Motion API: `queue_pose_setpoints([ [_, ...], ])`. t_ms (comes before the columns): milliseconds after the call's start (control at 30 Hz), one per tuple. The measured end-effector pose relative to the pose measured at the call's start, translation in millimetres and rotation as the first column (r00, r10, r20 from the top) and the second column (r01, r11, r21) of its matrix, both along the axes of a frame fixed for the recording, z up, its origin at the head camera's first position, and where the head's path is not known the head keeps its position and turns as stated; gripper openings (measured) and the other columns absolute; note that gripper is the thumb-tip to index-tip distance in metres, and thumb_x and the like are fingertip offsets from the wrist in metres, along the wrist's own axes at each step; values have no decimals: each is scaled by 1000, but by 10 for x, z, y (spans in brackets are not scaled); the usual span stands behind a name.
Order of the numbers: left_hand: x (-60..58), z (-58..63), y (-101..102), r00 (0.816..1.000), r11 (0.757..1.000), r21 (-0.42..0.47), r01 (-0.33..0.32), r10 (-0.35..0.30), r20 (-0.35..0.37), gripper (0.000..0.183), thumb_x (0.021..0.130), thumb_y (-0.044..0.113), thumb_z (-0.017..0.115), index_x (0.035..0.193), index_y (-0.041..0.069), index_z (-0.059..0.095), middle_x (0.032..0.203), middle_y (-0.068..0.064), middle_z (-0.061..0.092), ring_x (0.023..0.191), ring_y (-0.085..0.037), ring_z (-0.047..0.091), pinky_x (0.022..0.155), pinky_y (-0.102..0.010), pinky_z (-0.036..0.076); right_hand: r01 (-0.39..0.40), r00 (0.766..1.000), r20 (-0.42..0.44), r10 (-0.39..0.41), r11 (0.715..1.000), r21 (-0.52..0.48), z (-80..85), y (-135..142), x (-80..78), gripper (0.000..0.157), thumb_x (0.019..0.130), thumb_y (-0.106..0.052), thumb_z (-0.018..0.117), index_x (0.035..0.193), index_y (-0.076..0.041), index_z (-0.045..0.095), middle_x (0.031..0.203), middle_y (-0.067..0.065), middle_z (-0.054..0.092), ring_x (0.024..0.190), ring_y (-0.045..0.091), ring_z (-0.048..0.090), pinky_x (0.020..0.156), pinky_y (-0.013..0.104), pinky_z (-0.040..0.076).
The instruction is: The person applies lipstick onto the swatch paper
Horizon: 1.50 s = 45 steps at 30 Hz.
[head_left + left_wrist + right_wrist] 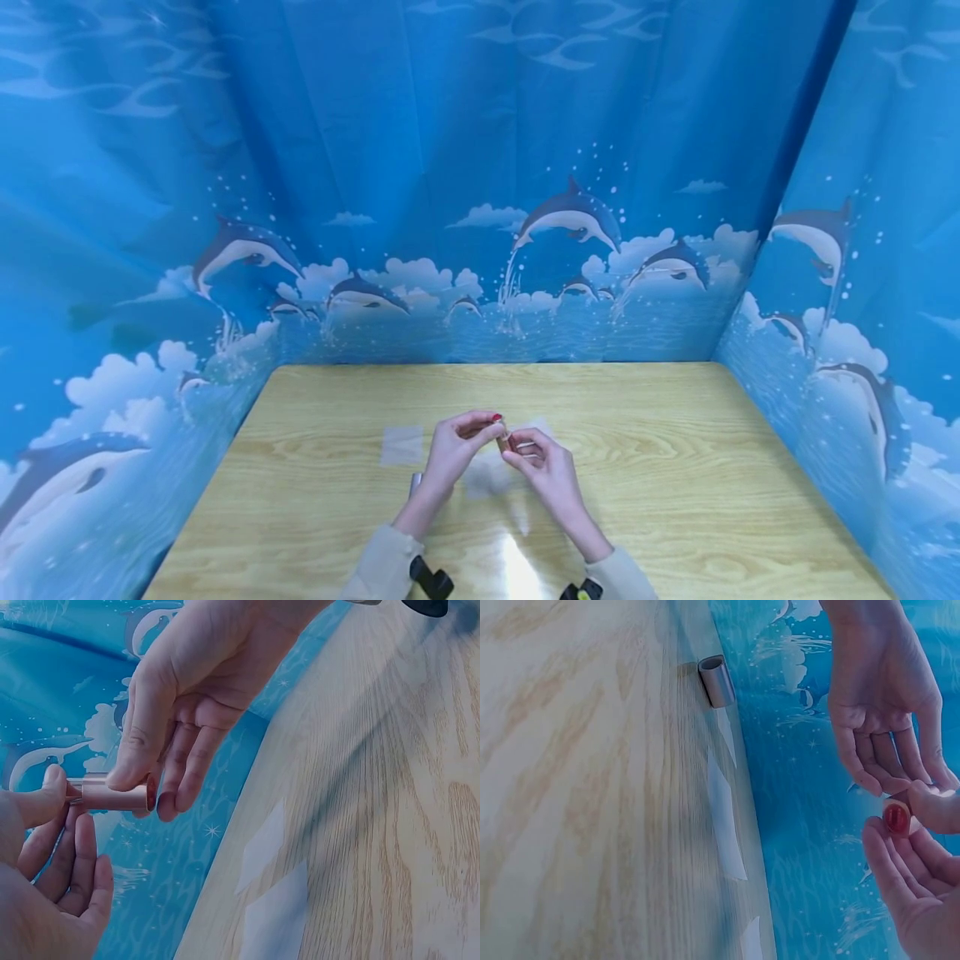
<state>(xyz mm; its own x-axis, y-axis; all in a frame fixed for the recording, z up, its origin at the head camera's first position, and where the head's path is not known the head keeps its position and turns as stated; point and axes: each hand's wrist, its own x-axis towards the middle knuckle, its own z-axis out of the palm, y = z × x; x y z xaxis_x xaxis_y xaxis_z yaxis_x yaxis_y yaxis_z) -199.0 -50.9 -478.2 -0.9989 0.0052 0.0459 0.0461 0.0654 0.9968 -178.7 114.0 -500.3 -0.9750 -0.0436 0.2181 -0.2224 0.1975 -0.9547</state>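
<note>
Between my two hands is a small rose-gold tube [506, 442], which looks like a lipstick. My left hand [449, 457] pinches its narrower end between thumb and fingers; a bright red spot [497, 417] shows at those fingertips. The wider rose-gold barrel [116, 793] is pinched by my right hand [552, 474], thumb on its side, other fingers loosely bent. In the right wrist view, a round red end [896, 817] of the tube faces the camera. Both hands hold it above the table.
A short silvery hollow cylinder [718, 682] stands on the wooden table [300, 467] beside my left wrist. Thin white sheets [402, 445] lie flat near and under the hands. Blue dolphin-print curtains [450, 167] enclose the table's back and sides.
</note>
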Motion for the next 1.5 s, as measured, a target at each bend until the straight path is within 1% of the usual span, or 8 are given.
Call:
queue_pose_setpoints([
  [267,11,32,-5,999,999,-17,33,-34,-16,29,88,23,81,109,4,76,103,-9,77,91,-12,69,87,-31,56,-64,997,40,65,998,-7,3,23,13,21,91,-4,72,111,-1,71,102,14,74,87,19,73,79,23,60],
  [400,25,45,-8,999,999,-21,50,-50,-19,29,88,22,80,111,5,76,105,-9,77,92,-13,69,87,-30,56,-121,991,49,121,993,-1,-7,42,9,23,96,-3,65,117,4,67,104,24,72,86,23,73,80,23,60],
  [600,35,56,-31,996,996,-24,86,-87,-37,33,88,26,80,114,6,74,108,-9,76,96,-16,70,90,-30,57,-285,957,47,285,959,-15,-16,120,-11,30,104,-5,52,128,12,57,113,36,66,86,22,72,84,34,62],
  [733,30,65,-27,996,996,-15,88,-88,-31,33,89,27,80,113,6,75,108,-7,76,97,-16,70,89,-30,57,-326,945,24,326,945,-24,-7,148,-15,34,106,-10,50,132,12,54,116,34,66,89,26,73,86,38,62],
  [933,26,74,14,998,999,19,50,-50,-41,30,87,24,82,109,5,75,103,-7,76,92,-14,70,85,-26,57,-234,972,-28,232,969,-83,1,111,-1,37,99,-10,65,132,3,56,119,25,65,94,22,72,86,34,62],
  [1167,35,63,53,998,999,23,33,-32,-60,27,86,19,82,108,5,75,103,-8,76,91,-14,68,85,-29,57,-48,998,-33,45,995,-86,9,55,-8,30,85,-5,80,111,-2,67,105,15,72,87,12,71,80,25,61],
  [1300,31,55,53,997,999,15,48,-47,-55,27,87,21,82,107,5,75,102,-8,76,91,-14,69,85,-29,57,-38,999,-19,37,993,-107,4,61,-9,23,85,-6,80,106,-3,71,103,14,73,86,13,73,80,26,62],
  [1500,20,52,36,997,998,-18,57,-58,-52,30,86,28,82,108,8,75,102,-5,76,92,-14,69,85,-29,57,-59,998,-14,58,993,-100,2,75,4,24,89,-10,78,111,-5,72,106,12,73,88,13,73,83,26,61],
])
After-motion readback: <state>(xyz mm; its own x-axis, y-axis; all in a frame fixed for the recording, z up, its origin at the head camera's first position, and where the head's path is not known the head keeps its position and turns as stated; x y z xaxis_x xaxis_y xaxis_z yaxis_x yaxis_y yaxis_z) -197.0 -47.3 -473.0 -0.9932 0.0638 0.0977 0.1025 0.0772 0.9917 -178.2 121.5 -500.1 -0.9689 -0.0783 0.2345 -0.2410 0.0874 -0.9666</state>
